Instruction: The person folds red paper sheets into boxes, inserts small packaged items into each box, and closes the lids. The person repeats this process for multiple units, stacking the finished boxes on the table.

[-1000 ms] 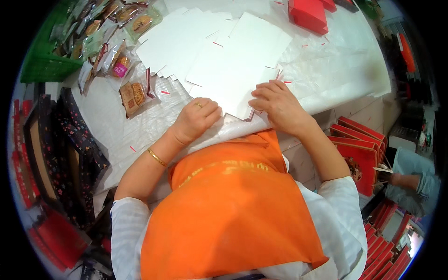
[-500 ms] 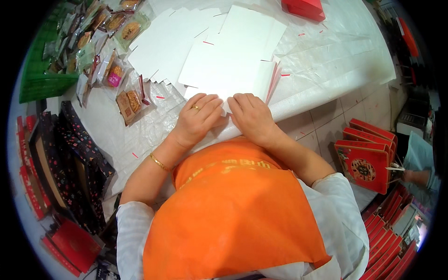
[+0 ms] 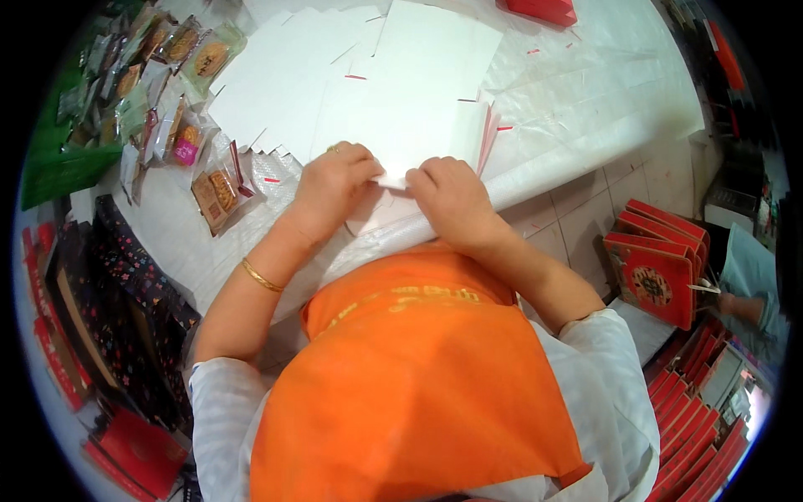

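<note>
A white sheet of card (image 3: 401,117) lies on the plastic-covered table (image 3: 585,100), over other white sheets. At its near edge, my left hand (image 3: 336,188) pinches the left corner with bent fingers. My right hand (image 3: 453,197) grips the same edge a short way to the right. Between them a narrow strip of the edge is folded upward. Thin slits show in the card, with red beneath one of them. Under the strip, part of the near tabletop shows between my wrists. Beside my right hand, the layered edges of a standing flap show pinkish red.
Wrapped pastries (image 3: 215,194) lie left of the card, with more beside a green crate (image 3: 67,176). A red box (image 3: 539,10) sits at the back. Red boxes (image 3: 652,272) stand right, near another person's hand (image 3: 740,308). Dark floral boxes (image 3: 138,268) stand left.
My left hand has rolled back from the edge and both hands now pinch it. The edge strip between them has come up. The whole view has shifted slightly.
</note>
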Demonstrator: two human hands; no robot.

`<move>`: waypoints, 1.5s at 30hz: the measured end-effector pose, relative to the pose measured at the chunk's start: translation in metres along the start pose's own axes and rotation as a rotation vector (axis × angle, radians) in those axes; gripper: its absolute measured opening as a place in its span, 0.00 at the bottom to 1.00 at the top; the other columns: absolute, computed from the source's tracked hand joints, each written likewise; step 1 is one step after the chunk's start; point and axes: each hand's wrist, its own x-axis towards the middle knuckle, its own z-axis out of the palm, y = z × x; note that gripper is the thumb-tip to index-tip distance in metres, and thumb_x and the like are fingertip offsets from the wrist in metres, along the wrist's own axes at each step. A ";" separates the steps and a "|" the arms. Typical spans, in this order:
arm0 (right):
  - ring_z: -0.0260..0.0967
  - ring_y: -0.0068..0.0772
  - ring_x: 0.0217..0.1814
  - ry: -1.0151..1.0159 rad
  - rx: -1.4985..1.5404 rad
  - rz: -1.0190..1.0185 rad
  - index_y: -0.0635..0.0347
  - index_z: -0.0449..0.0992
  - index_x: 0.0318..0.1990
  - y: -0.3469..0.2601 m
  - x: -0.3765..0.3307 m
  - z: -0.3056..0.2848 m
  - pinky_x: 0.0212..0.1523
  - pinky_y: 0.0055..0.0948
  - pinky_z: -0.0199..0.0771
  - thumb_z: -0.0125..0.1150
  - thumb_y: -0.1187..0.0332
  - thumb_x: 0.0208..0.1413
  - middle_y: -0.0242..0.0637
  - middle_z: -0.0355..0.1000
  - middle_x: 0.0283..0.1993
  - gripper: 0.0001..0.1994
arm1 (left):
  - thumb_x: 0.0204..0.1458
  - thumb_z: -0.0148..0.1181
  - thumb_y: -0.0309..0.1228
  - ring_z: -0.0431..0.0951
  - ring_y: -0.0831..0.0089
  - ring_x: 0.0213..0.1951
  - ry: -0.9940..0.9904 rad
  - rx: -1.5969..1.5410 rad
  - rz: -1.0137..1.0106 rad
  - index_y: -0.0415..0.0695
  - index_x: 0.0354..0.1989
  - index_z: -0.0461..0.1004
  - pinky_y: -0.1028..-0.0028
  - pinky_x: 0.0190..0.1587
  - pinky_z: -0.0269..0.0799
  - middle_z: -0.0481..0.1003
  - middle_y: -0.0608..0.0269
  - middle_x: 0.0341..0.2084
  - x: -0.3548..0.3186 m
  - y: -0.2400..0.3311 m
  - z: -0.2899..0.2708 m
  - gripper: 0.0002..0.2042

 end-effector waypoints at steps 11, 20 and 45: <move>0.74 0.56 0.37 -0.489 0.233 0.524 0.64 0.71 0.36 0.025 0.045 -0.029 0.38 0.48 0.72 0.60 0.62 0.61 0.52 0.75 0.32 0.12 | 0.48 0.66 0.29 0.76 0.52 0.41 -0.458 -0.085 -0.338 0.40 0.34 0.72 0.59 0.43 0.72 0.75 0.53 0.33 0.054 -0.006 -0.028 0.10; 0.76 0.54 0.39 -0.647 0.181 0.388 0.68 0.74 0.39 0.033 0.064 -0.038 0.39 0.45 0.74 0.63 0.62 0.60 0.53 0.77 0.32 0.14 | 0.35 0.77 0.31 0.75 0.52 0.33 -0.459 0.024 -0.456 0.40 0.28 0.69 0.60 0.36 0.70 0.75 0.53 0.29 0.065 -0.001 -0.022 0.19; 0.68 0.41 0.38 0.137 0.352 -0.030 0.55 0.77 0.34 -0.009 0.014 -0.009 0.42 0.37 0.67 0.68 0.70 0.50 0.33 0.72 0.33 0.06 | 0.47 0.70 0.27 0.77 0.64 0.32 0.292 -0.233 -0.325 0.41 0.31 0.79 0.64 0.34 0.74 0.77 0.59 0.29 -0.034 0.053 0.017 0.06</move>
